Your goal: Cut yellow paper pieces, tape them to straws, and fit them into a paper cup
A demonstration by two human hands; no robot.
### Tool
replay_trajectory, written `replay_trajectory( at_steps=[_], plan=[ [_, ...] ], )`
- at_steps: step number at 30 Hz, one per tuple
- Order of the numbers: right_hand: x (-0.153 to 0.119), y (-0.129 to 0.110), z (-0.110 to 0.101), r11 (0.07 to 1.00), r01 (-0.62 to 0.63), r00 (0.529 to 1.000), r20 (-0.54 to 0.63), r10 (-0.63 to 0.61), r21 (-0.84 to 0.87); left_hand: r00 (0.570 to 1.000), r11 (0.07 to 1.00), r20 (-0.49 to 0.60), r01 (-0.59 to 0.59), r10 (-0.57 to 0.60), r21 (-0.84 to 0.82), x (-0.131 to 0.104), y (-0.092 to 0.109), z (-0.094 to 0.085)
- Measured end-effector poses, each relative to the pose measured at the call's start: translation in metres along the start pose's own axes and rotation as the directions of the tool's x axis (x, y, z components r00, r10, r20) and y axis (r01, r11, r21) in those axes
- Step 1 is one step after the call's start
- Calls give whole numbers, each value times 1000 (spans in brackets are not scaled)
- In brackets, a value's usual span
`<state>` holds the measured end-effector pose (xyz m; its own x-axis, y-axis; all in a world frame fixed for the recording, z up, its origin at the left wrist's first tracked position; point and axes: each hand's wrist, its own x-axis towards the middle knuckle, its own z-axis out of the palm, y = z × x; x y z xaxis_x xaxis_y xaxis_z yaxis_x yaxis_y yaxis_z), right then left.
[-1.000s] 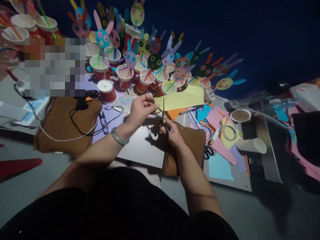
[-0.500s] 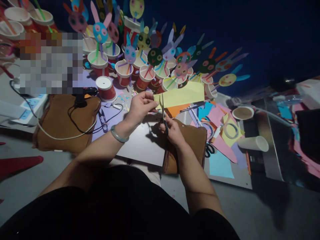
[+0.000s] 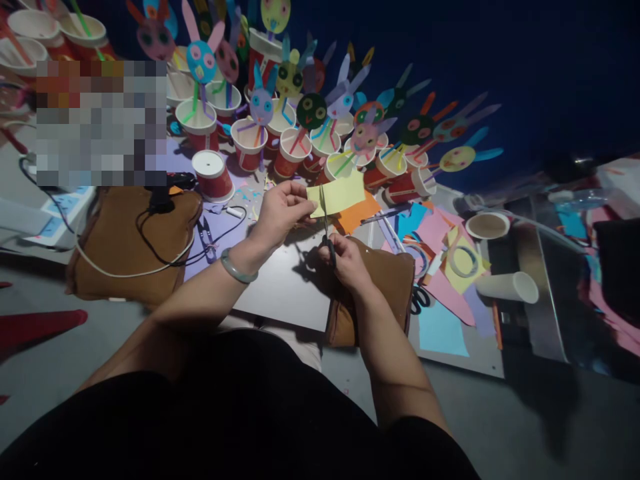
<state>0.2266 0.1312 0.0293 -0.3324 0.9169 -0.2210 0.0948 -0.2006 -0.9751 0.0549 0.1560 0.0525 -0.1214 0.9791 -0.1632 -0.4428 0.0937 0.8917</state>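
Note:
My left hand (image 3: pixel 286 208) pinches the left end of a yellow paper piece (image 3: pixel 346 193) between thumb and fingers. A bracelet circles that wrist. My right hand (image 3: pixel 345 260) is wrapped around the dark handles of a pair of scissors (image 3: pixel 327 230). Their blades point away from me and lie across the paper, just right of my left fingertips. The paper is held in the air above a white board (image 3: pixel 287 287), and shadows of the hands fall on the board. Behind the yellow paper lies an orange paper piece (image 3: pixel 358 212).
Paper cups (image 3: pixel 294 152) carrying colourful rabbit-faced figures crowd the back. Two brown cushions (image 3: pixel 133 247) flank the board, with cables over the left one. Coloured paper scraps (image 3: pixel 453 300), a tape roll (image 3: pixel 463 261), black-handled scissors (image 3: pixel 420 300) and a white cup (image 3: pixel 507 287) lie at right.
The yellow paper's right part now reaches less far right, uncovering red cups and more orange paper behind it. The scissor blades look closer together. Both hands stay nearly in place.

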Motion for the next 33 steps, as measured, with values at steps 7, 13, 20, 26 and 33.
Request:
replay_trajectory(
  at_steps=[7, 13, 20, 26, 33],
  plan=[
    [0, -1, 1, 1000, -22, 1000, -10, 22, 5, 1000, 1000, 1, -4, 4, 29, -1, 1, 0],
    [-1, -3, 0, 999, -41, 999, -10, 41, -10, 1000, 999, 10, -7, 7, 47, -1, 2, -1],
    [-1, 1, 1, 999, -37, 999, 8, 36, 22, 992, 993, 72, -104, 99, 63, -3, 4, -2],
    [-3, -1, 1, 999, -25, 998, 57, 23, 37, 963, 973, 175, -219, 204, 70, -1, 7, -1],
    [-4, -2, 2, 1000, -21, 997, 80, 20, 21, 962, 988, 233, -153, 143, 25, 5, 1, -3]
  ],
)
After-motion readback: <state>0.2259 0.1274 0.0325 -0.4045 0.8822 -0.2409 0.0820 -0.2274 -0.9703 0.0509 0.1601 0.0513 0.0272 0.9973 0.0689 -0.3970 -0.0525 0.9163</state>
